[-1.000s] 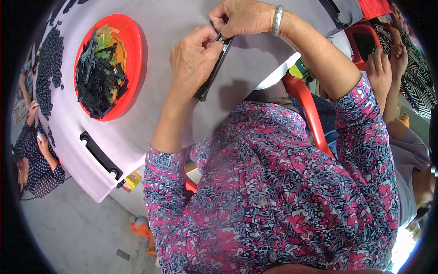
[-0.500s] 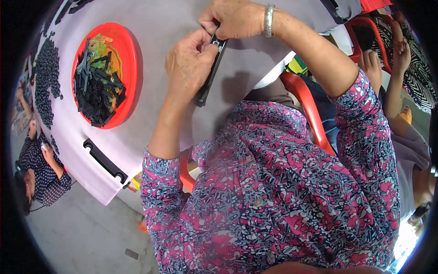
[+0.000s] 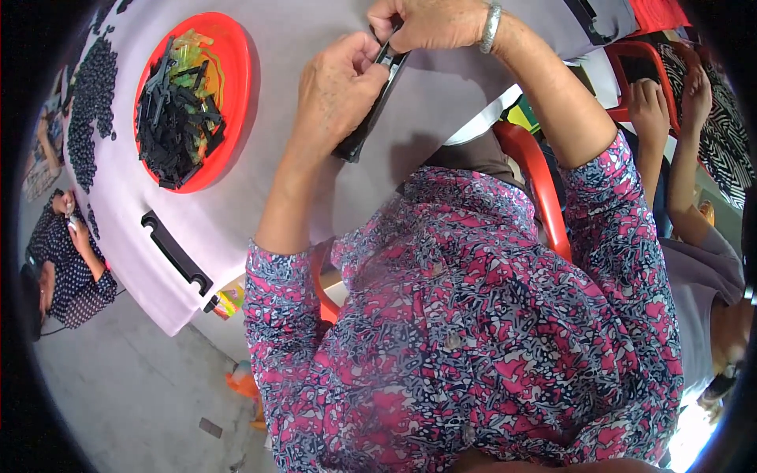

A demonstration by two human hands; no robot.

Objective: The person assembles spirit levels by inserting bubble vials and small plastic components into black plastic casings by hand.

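A long narrow black plastic strip [image 3: 365, 130] slants over the near side of the cloth-covered table [image 3: 276, 158]. My left hand [image 3: 339, 91] is closed around the strip's middle, with the thumb pressing along its upper face. At the far end, my right hand [image 3: 434, 24], with a silver bangle at the wrist, pinches the strip close to the left fingertips. A small pale piece shows in the strip's channel between the hands. Fingers hide whatever else lies at the far end. To the left is a red round plate [image 3: 251, 87] heaped with small black plastic parts [image 3: 169, 130].
Yellow-green translucent pieces [image 3: 189, 51] lie in the plate. Many small black pieces [image 3: 91, 102] spread along the table's left edge. Similar black strips lie at the near left [image 3: 177, 252] and far right [image 3: 587, 20]. Other people sit left and right; a red chair [image 3: 536, 181] is beside me.
The view has shifted slightly, so the plate and both hands appear higher in the picture. Both hands keep hold of the strip, with only small finger movement.
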